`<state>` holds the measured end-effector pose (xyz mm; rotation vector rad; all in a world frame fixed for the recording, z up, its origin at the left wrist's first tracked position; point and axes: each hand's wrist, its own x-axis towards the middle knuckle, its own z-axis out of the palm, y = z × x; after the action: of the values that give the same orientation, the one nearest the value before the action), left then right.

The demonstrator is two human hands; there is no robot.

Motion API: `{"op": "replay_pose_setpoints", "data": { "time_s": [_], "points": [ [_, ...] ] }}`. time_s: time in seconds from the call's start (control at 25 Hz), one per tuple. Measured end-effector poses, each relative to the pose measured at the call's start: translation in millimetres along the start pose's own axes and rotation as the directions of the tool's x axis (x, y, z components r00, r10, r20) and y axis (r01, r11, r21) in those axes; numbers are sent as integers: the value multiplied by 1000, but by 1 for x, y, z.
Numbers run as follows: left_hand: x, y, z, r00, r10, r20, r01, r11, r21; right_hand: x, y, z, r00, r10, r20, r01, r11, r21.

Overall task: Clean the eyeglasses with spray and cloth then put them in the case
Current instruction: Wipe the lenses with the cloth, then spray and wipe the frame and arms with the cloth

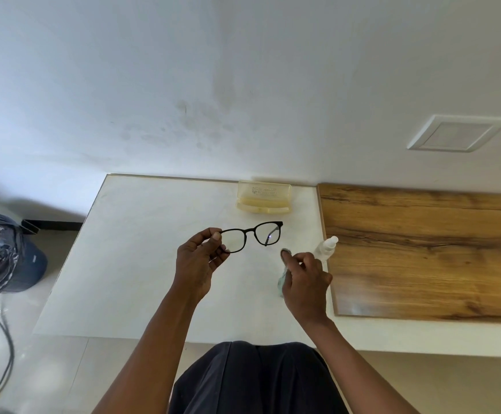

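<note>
Black-framed eyeglasses [256, 236] are held up above the white table [129, 264]. My left hand [198, 264] pinches their left end between thumb and fingers. To the right, my right hand [304, 282] grips a pale green cloth [281, 280], which is bunched under the fingers and mostly hidden. The cloth is apart from the lenses. A small white spray bottle [326, 249] lies just behind my right hand at the table's right edge. A translucent yellow glasses case [263, 197] stands open against the wall.
A wood-grain surface [437, 252] adjoins the table on the right. A bin with a black bag [1, 258] stands on the floor at the left, with a cable [5, 333] near it. My dark-trousered lap [252, 380] is at the bottom.
</note>
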<state>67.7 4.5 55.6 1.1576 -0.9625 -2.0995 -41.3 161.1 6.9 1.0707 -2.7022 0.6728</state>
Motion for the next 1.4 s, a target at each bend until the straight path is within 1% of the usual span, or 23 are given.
{"op": "replay_pose_setpoints", "data": {
  "time_s": [0.08, 0.16, 0.2, 0.28, 0.36, 0.48, 0.56, 0.6, 0.64, 0.68, 0.72, 0.8, 0.84, 0.88, 0.92, 1.0, 1.16, 1.28, 1.4],
  "points": [
    [-1, -2, -2, 1000, -4, 4, 4, 1000, -8, -1, 2, 7, 982, 51, 180, -67, 994, 85],
    [-1, -3, -2, 1000, -7, 8, 7, 1000, -10, -3, 7, 14, 929, 102, 355, -167, 973, 158],
    [-2, -4, -2, 1000, -9, 12, 9, 1000, -9, -4, 8, 15, 909, 118, 400, -211, 957, 198],
    [-2, -5, -2, 1000, -15, 21, 16, 1000, -9, -3, 9, 14, 876, 170, 451, -320, 905, 280],
    [-2, -6, -4, 999, -21, 29, 22, 1000, -9, 1, 7, 11, 848, 203, 489, -396, 857, 331],
    [-3, -5, -6, 997, -22, 73, 22, 1000, 4, 12, 7, 5, 838, 256, 483, -459, 808, 368],
    [-4, -4, -7, 992, -22, 124, 21, 1000, 6, 23, 7, 0, 815, 334, 474, -541, 731, 415],
    [-5, -3, -7, 988, -24, 151, 24, 1000, 5, 29, 7, -3, 787, 385, 482, -600, 658, 455],
    [-6, -3, -8, 984, -28, 173, 27, 1000, 6, 36, 6, -7, 744, 438, 505, -666, 542, 512],
    [-6, -3, -8, 980, -32, 194, 32, 999, 6, 44, 4, -11, 683, 484, 548, -728, 383, 569],
    [-7, -3, -8, 976, -40, 214, 40, 999, 7, 51, 3, -15, 608, 507, 611, -770, 190, 609],
    [-8, -4, -10, 963, -61, 264, 60, 998, 11, 63, 3, -22, 460, 485, 744, -763, -213, 610],
    [-8, -4, -11, 952, -69, 299, 71, 997, 4, 68, 4, -24, 404, 451, 796, -731, -364, 577],
    [-8, -4, -13, 939, -77, 335, 81, 997, 0, 71, 6, -25, 372, 414, 830, -698, -465, 545],
    [-7, -4, -15, 926, -92, 366, 94, 996, 13, 73, 7, -26, 360, 382, 851, -671, -527, 521],
    [-7, -5, -17, 913, -116, 391, 106, 993, 47, 75, 9, -27, 360, 337, 870, -644, -585, 493],
    [-6, -4, -21, 892, -154, 424, 142, 988, 60, 79, 13, -31, 375, 270, 887, -603, -655, 455],
    [-7, -5, -25, 877, -172, 448, 167, 985, 51, 82, 14, -34, 402, 231, 886, -619, -645, 448],
    [-6, -7, -28, 881, -184, 436, 188, 982, 34, 86, 11, -40, 425, 208, 881, -617, -645, 450]
  ]
}}
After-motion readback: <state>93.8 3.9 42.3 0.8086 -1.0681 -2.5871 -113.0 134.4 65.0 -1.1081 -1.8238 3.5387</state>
